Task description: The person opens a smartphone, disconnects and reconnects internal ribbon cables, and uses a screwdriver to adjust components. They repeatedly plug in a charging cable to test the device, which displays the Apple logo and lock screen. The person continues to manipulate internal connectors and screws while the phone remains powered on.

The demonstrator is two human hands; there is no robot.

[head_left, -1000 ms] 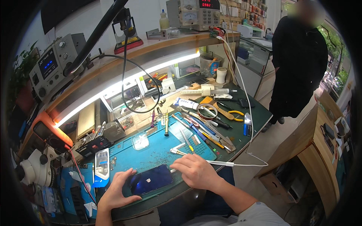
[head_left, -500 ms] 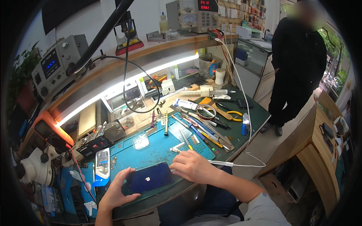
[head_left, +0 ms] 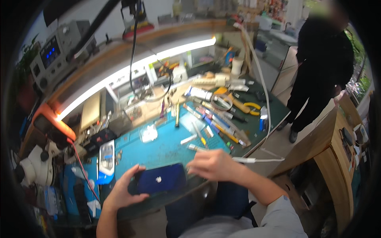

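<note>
My left hand (head_left: 125,186) grips the left end of a dark phone (head_left: 160,178), thumb along its near edge; its lit blue screen shows a small white emblem. Just beside the phone's right end, my right hand (head_left: 211,166) has its fingers pinched; whatever they hold is too blurred and hidden to name. A white cable (head_left: 254,160) runs rightward from behind that hand. Beneath the phone is a blue work mat (head_left: 154,150), with a small clear tray (head_left: 149,133) beyond it.
Pens, pliers (head_left: 252,107) and tubes crowd the bench's right. An orange meter (head_left: 53,127), a microscope (head_left: 33,166) and a power unit (head_left: 55,55) line the left. A person in black (head_left: 319,67) stands at the right beside a wooden counter (head_left: 333,158).
The view has shifted and blurred, raising the bench in the picture. My right hand has drawn slightly right from the phone's end. The person in black has moved, a hand now showing lower down.
</note>
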